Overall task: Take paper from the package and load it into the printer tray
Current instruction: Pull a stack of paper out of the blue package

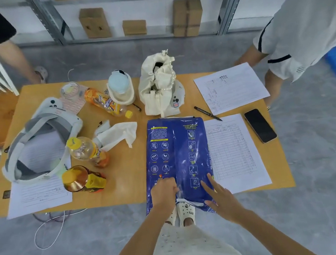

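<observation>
A blue paper package [178, 158] lies lengthwise on the wooden table [126, 176], its near end hanging over the front edge. My left hand [164, 190] is closed on the wrapper at the centre seam near that end. My right hand [220, 197] rests flat on the wrapper's right side, fingers spread, thumb at the torn white edge. White paper shows at the opened near end [187, 202]. No printer is in view.
Printed sheets [234, 152] lie right of the package, with a phone [260, 125] and a pen [207, 113]. Bottles [88, 151], a headset [39, 141], a tissue and a white bag [159, 87] crowd the left and back. A person stands at the far right, another at the far left.
</observation>
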The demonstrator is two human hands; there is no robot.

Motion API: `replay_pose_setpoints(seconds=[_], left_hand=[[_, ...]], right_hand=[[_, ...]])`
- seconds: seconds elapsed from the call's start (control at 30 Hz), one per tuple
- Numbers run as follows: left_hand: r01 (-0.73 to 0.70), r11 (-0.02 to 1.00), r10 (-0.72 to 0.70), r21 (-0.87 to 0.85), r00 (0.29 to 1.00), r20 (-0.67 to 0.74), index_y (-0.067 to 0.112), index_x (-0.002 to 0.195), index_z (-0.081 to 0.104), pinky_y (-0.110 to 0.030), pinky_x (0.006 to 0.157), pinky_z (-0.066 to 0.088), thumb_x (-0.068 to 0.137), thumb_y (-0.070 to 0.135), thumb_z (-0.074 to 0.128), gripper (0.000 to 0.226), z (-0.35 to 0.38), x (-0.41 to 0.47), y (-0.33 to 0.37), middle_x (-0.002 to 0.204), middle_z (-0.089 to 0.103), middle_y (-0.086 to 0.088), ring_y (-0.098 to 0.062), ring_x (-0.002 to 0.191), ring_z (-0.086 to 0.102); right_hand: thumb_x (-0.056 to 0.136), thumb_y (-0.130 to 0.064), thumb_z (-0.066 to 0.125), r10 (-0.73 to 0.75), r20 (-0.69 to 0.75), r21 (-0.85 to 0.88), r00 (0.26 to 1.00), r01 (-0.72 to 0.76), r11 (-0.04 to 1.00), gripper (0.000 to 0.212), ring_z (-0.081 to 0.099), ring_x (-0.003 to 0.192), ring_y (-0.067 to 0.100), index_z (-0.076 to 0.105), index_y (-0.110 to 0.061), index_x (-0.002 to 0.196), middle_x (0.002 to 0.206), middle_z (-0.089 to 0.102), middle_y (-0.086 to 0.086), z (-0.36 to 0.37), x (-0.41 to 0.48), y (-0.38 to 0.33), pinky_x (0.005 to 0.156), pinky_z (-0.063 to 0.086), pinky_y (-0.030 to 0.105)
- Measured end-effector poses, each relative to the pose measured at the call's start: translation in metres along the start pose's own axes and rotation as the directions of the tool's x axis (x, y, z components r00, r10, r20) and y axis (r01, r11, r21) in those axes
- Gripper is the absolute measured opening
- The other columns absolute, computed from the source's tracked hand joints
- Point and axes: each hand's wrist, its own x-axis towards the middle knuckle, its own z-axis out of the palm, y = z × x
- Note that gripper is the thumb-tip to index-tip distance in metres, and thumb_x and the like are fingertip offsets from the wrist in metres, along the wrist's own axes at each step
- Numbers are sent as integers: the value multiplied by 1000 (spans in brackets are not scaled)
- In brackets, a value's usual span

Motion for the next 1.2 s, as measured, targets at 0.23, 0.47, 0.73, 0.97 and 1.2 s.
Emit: replay_pose_setpoints(seconds=[0.23,0.47,0.73,0.97,1.2], left_hand=[[-98,992,104,79,992,-69,10,90,56,-33,70,49,89,2,47,12,-2,-25,0,96,64,-4,-20,85,57],[-411,896,403,167,912,80,12,74,59,-28,50,48,67,3,71,17,14,-64,-29,74,64,-2,-18,66,63],[-692,596,637,406,716,285,25,68,59,-19,50,50,41,10,85,40,26,-72,-45,72,62,12,-7,72,58],[-759,477,768,443,605,211,22,88,65,-20,62,53,60,10,78,33,26,-78,-71,88,64,8,-11,87,52],[-436,834,463,339,886,1,23,100,69,-27,77,57,48,35,89,57,9,-65,-81,102,71,3,-14,96,67]], right_hand=[[93,-39,41,-27,-43,-41,999,26,999,62,27,139,29,16,-20,147,158,0,11,3,1,3,105,39,46],[90,-44,49,-1,-30,-107,1000,-2,994,73,22,141,30,10,-22,147,158,-1,12,6,0,0,109,32,49],[61,-55,76,60,-85,-92,995,-68,993,104,48,125,41,17,-19,138,151,29,20,18,-3,-13,89,46,60],[37,-57,85,119,-73,-150,990,-129,980,111,63,106,39,38,-14,129,135,53,20,22,0,-19,74,54,56],[48,-41,88,122,-175,-157,977,-150,976,90,62,107,39,50,-12,125,136,52,20,22,2,-23,79,56,51]])
